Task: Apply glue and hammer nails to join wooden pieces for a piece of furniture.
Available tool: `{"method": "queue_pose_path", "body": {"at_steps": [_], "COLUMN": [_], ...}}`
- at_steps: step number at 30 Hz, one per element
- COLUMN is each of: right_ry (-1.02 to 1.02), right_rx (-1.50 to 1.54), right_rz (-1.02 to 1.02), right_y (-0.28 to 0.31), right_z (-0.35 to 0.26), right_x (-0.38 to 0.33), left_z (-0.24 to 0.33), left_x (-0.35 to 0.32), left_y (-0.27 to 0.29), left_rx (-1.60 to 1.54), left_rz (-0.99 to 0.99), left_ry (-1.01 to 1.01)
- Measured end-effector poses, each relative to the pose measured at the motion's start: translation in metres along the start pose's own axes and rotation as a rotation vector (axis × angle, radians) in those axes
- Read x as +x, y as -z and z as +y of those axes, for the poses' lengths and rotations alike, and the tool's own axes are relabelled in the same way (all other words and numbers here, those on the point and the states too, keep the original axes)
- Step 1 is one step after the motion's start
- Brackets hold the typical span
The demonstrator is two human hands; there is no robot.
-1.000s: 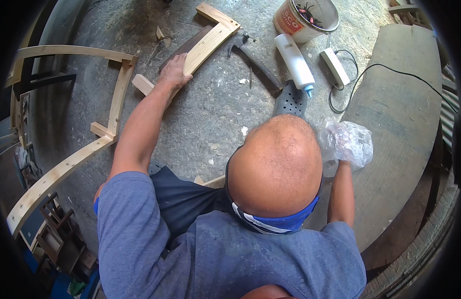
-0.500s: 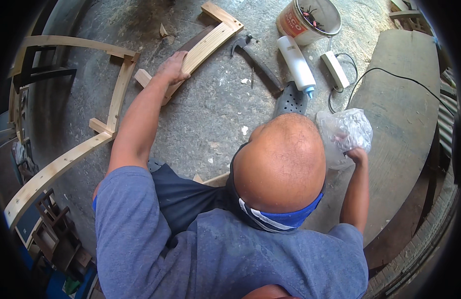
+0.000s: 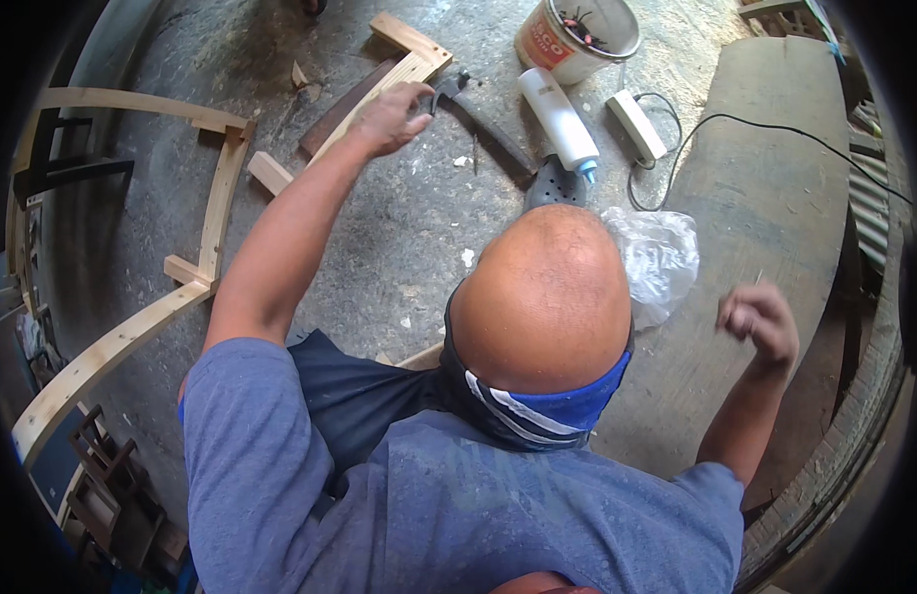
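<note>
My left hand (image 3: 391, 121) hovers over a light wooden frame piece (image 3: 411, 67) on the floor, its fingers apart and empty. A dark reddish board (image 3: 345, 109) lies beside that piece. On the right, my right hand (image 3: 761, 322) is raised above a long board, fingers curled and pinched. A thin pointed bit, which looks like a nail (image 3: 760, 275), sticks up from it; motion blurs the hand. Left of this hand lies a crumpled clear plastic bag (image 3: 664, 259). A hammer (image 3: 493, 134) rests on the floor right of my left hand.
A white glue bottle (image 3: 560, 119) lies near a bucket (image 3: 548, 45) with tools in it. A white power strip (image 3: 637, 129) has a black cord crossing the long board (image 3: 775, 168). At the left stands another curved wooden frame (image 3: 226, 193).
My left hand has let go of the wooden piece and lifted, fingers spreading. My right hand has come out of the plastic bag and moved right. The whole view has shifted slightly.
</note>
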State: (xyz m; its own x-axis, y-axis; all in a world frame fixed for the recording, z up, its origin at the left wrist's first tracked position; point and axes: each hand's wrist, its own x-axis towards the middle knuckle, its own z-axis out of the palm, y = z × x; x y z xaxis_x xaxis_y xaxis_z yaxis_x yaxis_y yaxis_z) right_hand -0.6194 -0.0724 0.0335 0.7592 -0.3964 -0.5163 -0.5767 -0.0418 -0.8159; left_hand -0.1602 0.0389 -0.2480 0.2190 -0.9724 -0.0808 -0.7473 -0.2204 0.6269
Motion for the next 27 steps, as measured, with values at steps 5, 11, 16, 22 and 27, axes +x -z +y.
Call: {"method": "queue_pose_path", "body": {"at_steps": [5,11,16,22,27], "right_ry": [0.147,0.244,0.401,0.362,0.309], "right_rx": [0.040,-0.412,-0.468,-0.492,-0.698], "right_rz": [0.172,-0.112,-0.171,-0.094,0.008], "right_y": [-0.019,-0.093,-0.139,-0.148,-0.142], "right_z": [-0.027,-0.040,-0.036,-0.046,-0.051], "right_x": [0.133,0.340,0.398,0.410,0.409], "left_z": [0.083,0.105,0.049,0.015,-0.002], "left_x": [0.027,0.019,0.003,0.009,0.012], "left_y": [-0.020,-0.042,-0.038,-0.034,-0.043], "left_rx": [-0.541,-2.246,-2.160,-2.212,-2.230], "left_rz": [-0.152,0.223,0.469,0.500,0.499], "left_ry": [0.143,-0.011,0.025,0.073,0.174]}}
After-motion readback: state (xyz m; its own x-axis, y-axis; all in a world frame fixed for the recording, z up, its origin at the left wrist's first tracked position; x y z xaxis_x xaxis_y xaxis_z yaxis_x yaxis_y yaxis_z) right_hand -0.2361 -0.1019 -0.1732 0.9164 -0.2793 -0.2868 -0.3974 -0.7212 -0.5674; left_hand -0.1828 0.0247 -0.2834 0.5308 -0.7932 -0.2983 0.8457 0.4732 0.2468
